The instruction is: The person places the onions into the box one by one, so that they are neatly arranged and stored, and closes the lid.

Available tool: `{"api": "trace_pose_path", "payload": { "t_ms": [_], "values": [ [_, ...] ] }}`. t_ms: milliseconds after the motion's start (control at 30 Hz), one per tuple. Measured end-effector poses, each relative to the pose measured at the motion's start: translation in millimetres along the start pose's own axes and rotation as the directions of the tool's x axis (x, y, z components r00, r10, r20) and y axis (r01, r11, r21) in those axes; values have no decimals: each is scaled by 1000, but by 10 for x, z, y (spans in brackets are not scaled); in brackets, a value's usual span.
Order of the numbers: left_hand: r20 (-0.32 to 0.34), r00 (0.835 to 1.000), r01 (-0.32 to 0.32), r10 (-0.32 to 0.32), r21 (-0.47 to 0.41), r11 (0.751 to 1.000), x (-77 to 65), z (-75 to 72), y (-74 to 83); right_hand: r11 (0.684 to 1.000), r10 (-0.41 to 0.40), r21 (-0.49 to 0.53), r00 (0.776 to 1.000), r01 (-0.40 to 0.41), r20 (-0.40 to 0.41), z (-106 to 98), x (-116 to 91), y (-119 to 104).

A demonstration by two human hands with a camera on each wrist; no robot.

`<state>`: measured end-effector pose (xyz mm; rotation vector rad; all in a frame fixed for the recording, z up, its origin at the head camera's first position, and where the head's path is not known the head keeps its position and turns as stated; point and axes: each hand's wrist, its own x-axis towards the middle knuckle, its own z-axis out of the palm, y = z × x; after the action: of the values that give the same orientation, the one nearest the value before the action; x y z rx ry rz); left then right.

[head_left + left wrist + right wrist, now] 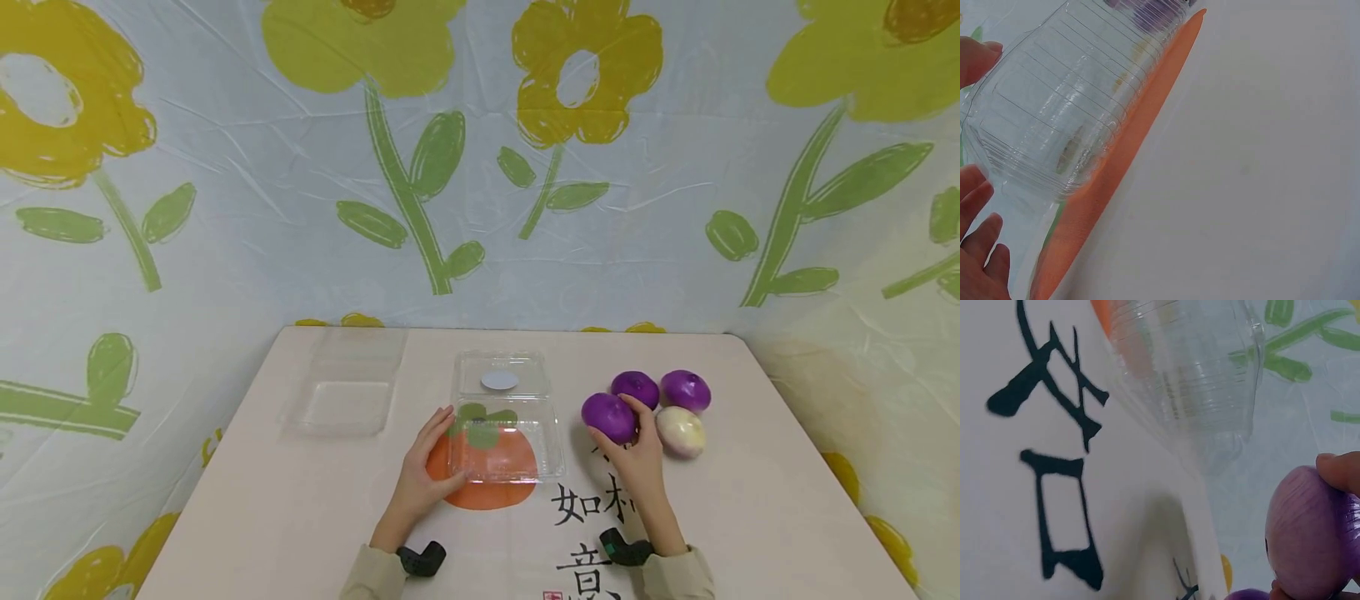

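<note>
In the head view, my right hand holds a purple onion between thumb and fingers; the right wrist view shows this onion raised off the table. My left hand lies along the left side of a clear plastic clamshell box, fingers spread and thumb by its front left corner. In the left wrist view the thumb is at the box rim; whether it presses there I cannot tell. The box's lid is folded back, with a pale oval on it.
Two more purple onions and a whitish onion sit right of my right hand. Another clear clamshell box stands open at the back left. The table bears an orange fruit print and dark characters; a flowered cloth hangs behind.
</note>
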<state>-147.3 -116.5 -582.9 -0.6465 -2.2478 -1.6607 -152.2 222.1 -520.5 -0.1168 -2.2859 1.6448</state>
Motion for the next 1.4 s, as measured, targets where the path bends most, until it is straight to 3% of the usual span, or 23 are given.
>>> {"api": "trace_pose_path", "payload": {
  "t_ms": [200, 333, 433, 633, 767, 933, 1067, 1400],
  "values": [
    [-4, 1000, -1, 1, 1, 1000, 4, 3, 7, 999, -50, 18, 998, 49, 36, 127, 41, -229],
    [-13, 1000, -12, 12, -17, 1000, 4, 11, 1, 994, -99, 50, 993, 96, 63, 216, -16, -519],
    [-12, 1000, -20, 20, -16, 1000, 7, 12, 2, 994, -100, 61, 991, 95, 87, 287, -74, -735],
    [-2, 999, -34, 34, 18, 999, 7, -4, 2, 997, -65, 52, 986, 58, 151, 463, -150, -927],
    [-1, 998, -70, 71, 74, 995, 6, -13, 8, 994, -80, 83, 977, 64, 198, 594, -202, -946],
    [-5, 993, -117, 118, 139, 983, 11, -16, 17, 991, -108, 103, 967, 86, 232, 821, -213, -725],
    [-5, 992, -125, 127, 157, 980, 14, -14, 32, 992, -129, 45, 959, 122, 254, 980, -226, -591],
    [-11, 991, -131, 135, 167, 977, 23, -20, 52, 976, -131, -132, 949, 175, 288, 1287, -285, -575]
  ]
}}
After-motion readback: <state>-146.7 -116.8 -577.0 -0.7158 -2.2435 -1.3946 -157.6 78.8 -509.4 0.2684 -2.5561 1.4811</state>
